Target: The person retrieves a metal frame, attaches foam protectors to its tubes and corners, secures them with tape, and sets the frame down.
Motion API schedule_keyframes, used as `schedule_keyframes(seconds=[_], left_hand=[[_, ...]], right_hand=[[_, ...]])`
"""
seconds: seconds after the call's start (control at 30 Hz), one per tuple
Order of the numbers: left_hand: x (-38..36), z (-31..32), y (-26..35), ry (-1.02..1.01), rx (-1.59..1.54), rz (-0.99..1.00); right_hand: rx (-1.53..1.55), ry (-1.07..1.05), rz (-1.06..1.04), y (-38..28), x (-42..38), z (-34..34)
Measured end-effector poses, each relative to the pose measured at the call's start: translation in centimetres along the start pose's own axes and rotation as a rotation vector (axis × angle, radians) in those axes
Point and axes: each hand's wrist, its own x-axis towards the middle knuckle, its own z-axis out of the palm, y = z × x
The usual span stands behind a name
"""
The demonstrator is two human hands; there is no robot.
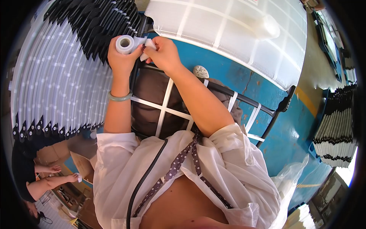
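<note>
My left hand (121, 63) is wrapped round a roll of white tape or film (124, 44), its hollow core facing up. From the roll a loose white strip (149, 47) runs across to my right hand (164, 53), which pinches it between thumb and fingers. Both hands are close together over the end of a black frame (244, 99) crossed by white straps. Right beside my left hand stands a dense stack of panels with black edge pieces (65, 72). Beyond my right hand lies a large translucent white panel (228, 30) with a grid pattern.
A white roll-shaped object (267, 27) shows on the large panel. More stacked panels (333, 126) stand at the right. The floor (267, 89) is blue. At lower left another person's hands (57, 177) are near a cardboard box (82, 158). A plastic bag (291, 175) hangs at right.
</note>
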Motion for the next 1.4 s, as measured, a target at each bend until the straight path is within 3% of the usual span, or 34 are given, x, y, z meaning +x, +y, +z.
schedule_keyframes(seconds=[0.1,0.27,0.33,0.43,0.47,0.6,0.7,0.77,0.83,1.07,1.17,1.2,1.3,1.33,1.4], left_hand=[[-0.2,0.4,-2.4,-0.072,-0.485,-0.268],[-0.5,0.3,-3.5,-0.109,-0.608,-0.259],[-0.9,0.5,-3.8,-0.055,-0.659,-0.312],[-1.5,-0.1,-3.5,0.025,-0.871,-0.432],[-1.6,-0.4,-3.4,0.050,-0.963,-0.480],[-1.3,-1.1,-6.2,0.259,-0.870,-0.261],[-1.9,-2.1,-5.5,0.048,-1.194,-0.274],[-2.1,-2.1,-4.1,-0.163,-1.217,-0.255],[-2.2,-1.9,-3.3,-0.234,-1.136,-0.140],[-2.1,-1.8,-3.1,-0.287,-0.996,-0.119],[-1.9,-1.8,-2.4,-0.289,-1.006,-0.118],[-2.0,-1.8,-2.3,-0.284,-0.966,-0.130],[-2.3,-1.8,-2.6,-0.236,-0.943,-0.181],[-2.4,-1.8,-2.2,-0.213,-0.890,-0.177],[-2.4,-1.9,-1.2,-0.201,-0.806,-0.168]], right_hand=[[0.084,-0.030,-0.018,0.2,0.3,0.4],[0.123,-0.086,-0.045,0.8,0.7,0.6],[0.053,-0.092,-0.074,0.7,0.4,0.6],[0.237,-0.079,-0.018,1.3,0.6,0.8],[0.165,-0.071,-0.002,1.4,0.6,0.8],[-0.146,0.036,-0.007,1.2,0.6,1.5],[-0.398,0.116,-0.044,1.8,0.9,1.7],[-0.501,0.127,-0.054,2.0,1.0,1.7],[-0.538,0.114,-0.051,1.0,0.9,1.5],[-0.418,0.079,-0.193,1.0,0.6,1.5],[-0.478,0.069,-0.673,-0.6,-0.2,0.9],[-0.513,0.021,-0.604,-2.1,-0.9,0.9],[-0.501,-0.056,-0.803,-4.0,-1.4,0.8],[-0.634,-0.153,-0.829,-3.9,-1.2,0.4],[-0.653,-0.153,-0.874,-3.5,-1.0,0.5]])
